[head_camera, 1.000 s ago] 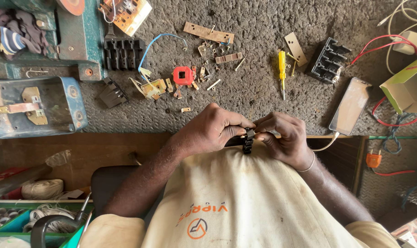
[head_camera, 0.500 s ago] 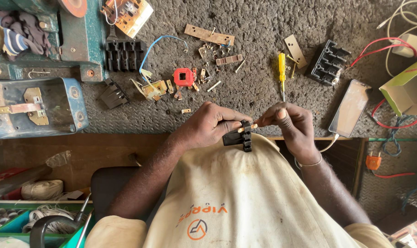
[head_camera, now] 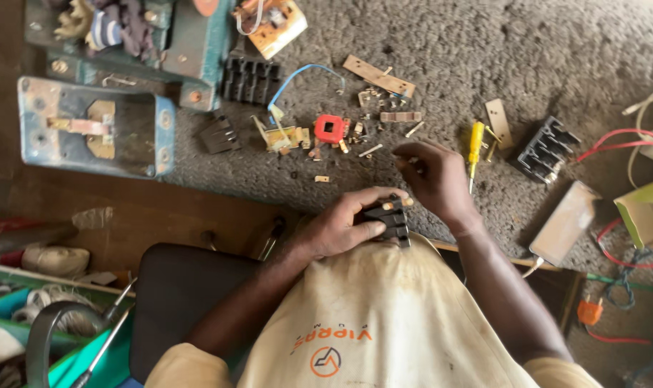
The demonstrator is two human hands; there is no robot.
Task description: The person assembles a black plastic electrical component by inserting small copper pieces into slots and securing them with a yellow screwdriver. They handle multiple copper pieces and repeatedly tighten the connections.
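My left hand (head_camera: 337, 228) is shut on a small black terminal block (head_camera: 388, 218) with brass pieces on top, held just above my lap and cream shirt. My right hand (head_camera: 436, 179) is off the block and stretched over the grey carpet, its fingers curled down over small loose brass parts (head_camera: 413, 131). I cannot see whether those fingertips hold anything. A yellow screwdriver (head_camera: 475, 142) lies just right of that hand. A red coil (head_camera: 331, 128) sits among scattered bits to its left.
A blue metal box cover (head_camera: 96, 128) and a black ribbed part (head_camera: 250, 79) lie at upper left. Another black block (head_camera: 545, 149), red wires (head_camera: 614, 144), a flat beige plate (head_camera: 565, 223) and a green-yellow carton (head_camera: 646, 212) are on the right. A dark seat (head_camera: 176, 287) is at lower left.
My right hand has let go of the black block and moved forward over the carpet's loose parts. My left hand keeps the block in my lap.
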